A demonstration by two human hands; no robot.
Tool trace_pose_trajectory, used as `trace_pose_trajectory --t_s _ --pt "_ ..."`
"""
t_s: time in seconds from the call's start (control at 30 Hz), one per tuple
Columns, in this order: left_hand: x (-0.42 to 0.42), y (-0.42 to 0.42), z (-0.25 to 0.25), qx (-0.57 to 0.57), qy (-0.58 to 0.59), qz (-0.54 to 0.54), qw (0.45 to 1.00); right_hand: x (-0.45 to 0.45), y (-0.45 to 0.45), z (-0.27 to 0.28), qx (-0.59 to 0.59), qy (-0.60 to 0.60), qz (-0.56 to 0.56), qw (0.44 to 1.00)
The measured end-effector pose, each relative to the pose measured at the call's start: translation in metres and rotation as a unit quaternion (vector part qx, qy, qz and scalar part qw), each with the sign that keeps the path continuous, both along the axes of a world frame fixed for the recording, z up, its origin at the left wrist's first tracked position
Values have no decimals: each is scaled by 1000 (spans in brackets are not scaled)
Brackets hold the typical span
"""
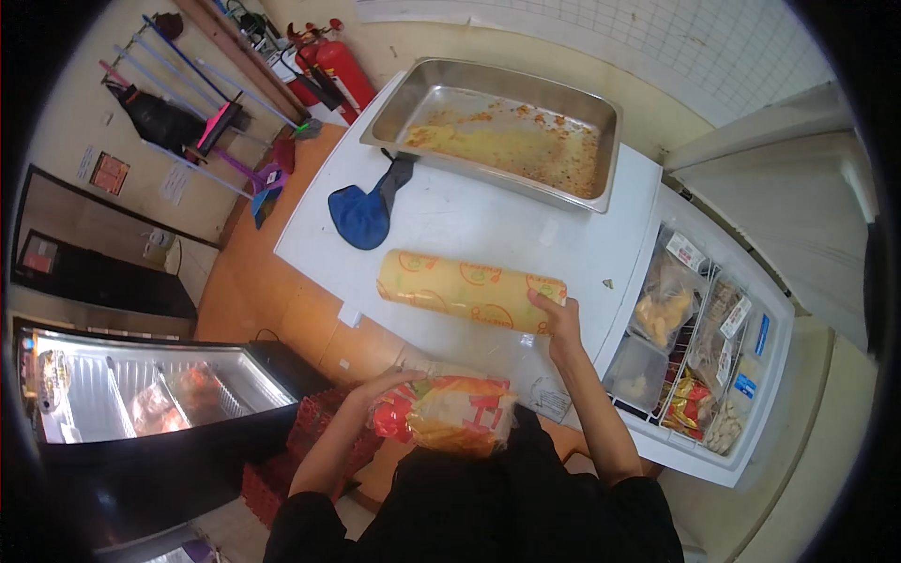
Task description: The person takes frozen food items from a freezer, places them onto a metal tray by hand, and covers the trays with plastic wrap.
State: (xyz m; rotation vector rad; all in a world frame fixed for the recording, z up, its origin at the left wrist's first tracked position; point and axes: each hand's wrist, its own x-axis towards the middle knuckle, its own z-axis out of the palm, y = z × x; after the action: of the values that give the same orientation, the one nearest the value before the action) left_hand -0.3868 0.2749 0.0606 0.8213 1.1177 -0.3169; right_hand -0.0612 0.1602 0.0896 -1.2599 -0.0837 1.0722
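A thick roll of plastic cling film (461,290) in a printed wrapper is over the white surface (486,239). My right hand (559,320) grips its right end, thumb on top and the fingers hidden underneath. Close to my body, my left hand (387,390) holds a clear plastic package with red and yellow printing (450,412). Its contents look pale and yellowish, but I cannot tell what they are. Beyond the roll lies a dark blue cloth item with a strap (360,214), apart from both hands.
A soiled steel food pan (493,141) stands at the far side. At right, an open chest freezer (764,394) contains bagged food. A lit display fridge (165,401) and red crates (310,429) are at left. Fire extinguishers (345,70) and brooms (186,60) stand behind.
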Motion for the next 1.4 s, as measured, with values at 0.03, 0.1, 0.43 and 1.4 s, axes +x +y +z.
trace_pose_trajectory --t_s 0.03,0.1,0.43,1.4 --pt "-4 0 0 -8 9 -4 1000 -2 1 20 12 -2 5 1000" --pt "0 -2 19 7 1 23 1000 -6 -5 76 33 -5 8 999" --pt "76 91 92 208 -189 229 932 -23 -114 169 -41 -23 159 986" --pt "41 -31 0 207 -194 34 958 19 -75 -50 -137 -411 -113 894"
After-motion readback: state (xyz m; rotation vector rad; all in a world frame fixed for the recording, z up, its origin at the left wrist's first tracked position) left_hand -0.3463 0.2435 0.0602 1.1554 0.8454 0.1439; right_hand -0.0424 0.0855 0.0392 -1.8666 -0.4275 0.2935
